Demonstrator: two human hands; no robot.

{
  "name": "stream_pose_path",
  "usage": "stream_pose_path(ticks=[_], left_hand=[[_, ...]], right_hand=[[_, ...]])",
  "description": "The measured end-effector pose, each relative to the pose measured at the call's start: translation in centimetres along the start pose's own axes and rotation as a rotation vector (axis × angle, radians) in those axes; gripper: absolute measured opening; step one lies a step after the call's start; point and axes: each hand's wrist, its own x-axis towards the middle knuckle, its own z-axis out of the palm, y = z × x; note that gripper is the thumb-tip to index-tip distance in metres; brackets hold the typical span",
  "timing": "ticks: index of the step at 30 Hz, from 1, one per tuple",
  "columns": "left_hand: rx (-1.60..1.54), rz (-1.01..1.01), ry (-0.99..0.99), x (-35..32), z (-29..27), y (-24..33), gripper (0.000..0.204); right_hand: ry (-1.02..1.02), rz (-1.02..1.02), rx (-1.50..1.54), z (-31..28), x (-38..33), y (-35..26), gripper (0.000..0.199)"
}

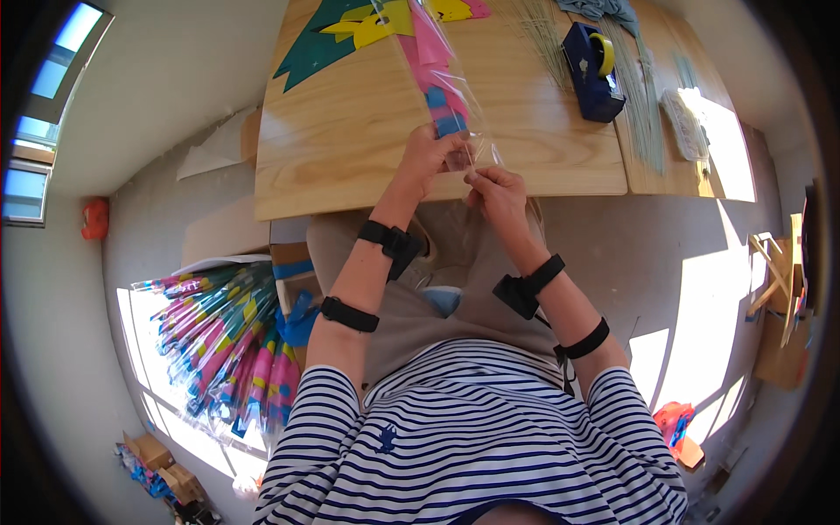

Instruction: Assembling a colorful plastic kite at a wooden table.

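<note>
A long clear plastic sleeve (435, 68) lies over the table's near edge, with folded pink and blue fabric inside that looks like a kite. My left hand (429, 150) is closed round its near end, just below the blue part. Beside it, my right hand (500, 192) pinches the sleeve's loose clear end; its fingertips partly hide what they grip. Beyond both hands, a flat green fabric piece (317, 42) and a yellow piece (378, 24) with dark marks lie at the far left of the table.
On the wooden table (341, 157), a dark blue tape dispenser (593, 83) stands right of my hands, near bundles of thin sticks (643, 109) and a clear plastic box (685, 124). Left of my legs, many sleeved kites (223, 337) fan out over a cardboard box (226, 234).
</note>
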Motion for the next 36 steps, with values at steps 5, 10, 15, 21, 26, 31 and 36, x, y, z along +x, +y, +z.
stream_pose_path(ticks=[5,10,15,21,26,31,36], left_hand=[[0.908,0.513,0.545,-0.2,-3.3,-2.6,0.031],[1.102,0.867,0.354,-3.6,-4.1,-1.4,0.035],[1.197,0.925,0.207,-3.7,-5.1,-3.3,0.037],[1.281,0.807,0.160,-4.3,-5.5,-4.8,0.036],[1.230,0.774,0.106,-4.0,-6.6,-4.5,0.035],[1.168,0.737,0.137,-4.0,-7.1,-5.0,0.035],[1.167,0.707,0.142,-3.8,-6.9,-5.0,0.035]], right_hand=[[0.011,0.049,-0.180,3.1,2.6,0.2,0.019],[-0.106,-0.005,-0.336,4.1,3.0,-0.3,0.019],[0.020,-0.384,-0.722,1.9,1.8,1.3,0.013],[-0.049,-0.858,-0.882,3.7,0.4,-1.2,0.012],[-0.131,-0.923,-1.000,4.6,2.4,1.5,0.018],[-0.111,-0.990,-0.885,6.0,2.2,1.8,0.022],[-0.178,-0.907,-0.895,5.7,2.2,1.7,0.022]])
